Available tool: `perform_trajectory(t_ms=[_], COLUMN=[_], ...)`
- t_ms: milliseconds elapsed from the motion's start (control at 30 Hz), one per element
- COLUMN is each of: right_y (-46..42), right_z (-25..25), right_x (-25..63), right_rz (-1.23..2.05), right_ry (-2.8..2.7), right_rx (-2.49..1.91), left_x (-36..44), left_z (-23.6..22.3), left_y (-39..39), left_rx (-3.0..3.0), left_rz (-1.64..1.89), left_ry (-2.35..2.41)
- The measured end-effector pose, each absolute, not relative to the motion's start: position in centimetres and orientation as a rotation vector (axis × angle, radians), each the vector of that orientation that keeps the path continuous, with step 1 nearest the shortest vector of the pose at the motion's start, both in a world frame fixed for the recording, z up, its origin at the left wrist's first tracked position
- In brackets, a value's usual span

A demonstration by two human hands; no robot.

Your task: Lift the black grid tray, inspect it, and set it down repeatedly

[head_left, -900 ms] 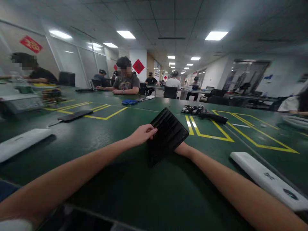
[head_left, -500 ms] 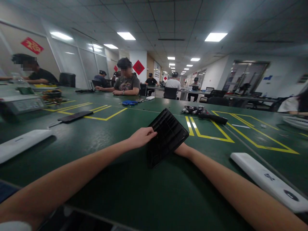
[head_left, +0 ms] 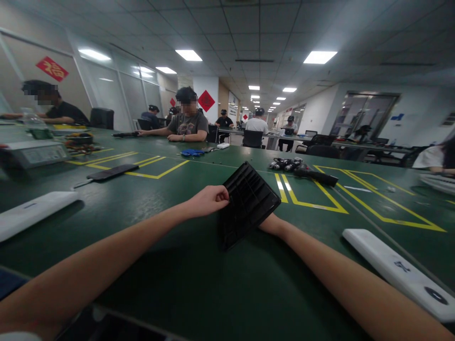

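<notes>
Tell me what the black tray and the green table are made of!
The black tray looks like hard plastic with a slight sheen: stiff, thin ribs cross it. The green table has a smooth, fairly shiny top that reflects light; it could be painted board or a plastic covering.

Forearms (head_left: 117,251) angled inward, left hand (head_left: 210,200) curled, right hand (head_left: 270,223) partly hidden

Left hand (head_left: 212,199) at left edge of black ribbed tray (head_left: 249,199), fingers curled; right hand (head_left: 270,224) behind its lower right side, fingers hidden. Tray tilted above green table (head_left: 170,293). White device (head_left: 400,272) right, black cables (head_left: 289,165) farther back.
</notes>
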State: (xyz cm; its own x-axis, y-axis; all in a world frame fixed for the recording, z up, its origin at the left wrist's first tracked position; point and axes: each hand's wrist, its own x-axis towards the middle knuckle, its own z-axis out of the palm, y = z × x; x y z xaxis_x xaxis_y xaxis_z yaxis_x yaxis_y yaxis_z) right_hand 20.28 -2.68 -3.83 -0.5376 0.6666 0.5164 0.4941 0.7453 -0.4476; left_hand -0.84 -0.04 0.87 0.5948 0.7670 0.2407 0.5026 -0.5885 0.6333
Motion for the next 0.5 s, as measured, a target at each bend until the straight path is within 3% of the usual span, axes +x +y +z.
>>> perform_trajectory(t_ms=[500], right_y=[-1.65], right_z=[-4.03], right_x=[20.62], right_rz=[0.252], right_ry=[-2.329], right_rx=[-0.872], left_x=[-0.51], left_z=[1.02], left_y=[0.75], left_rx=[1.698], left_rz=[0.841], left_ry=[1.055])
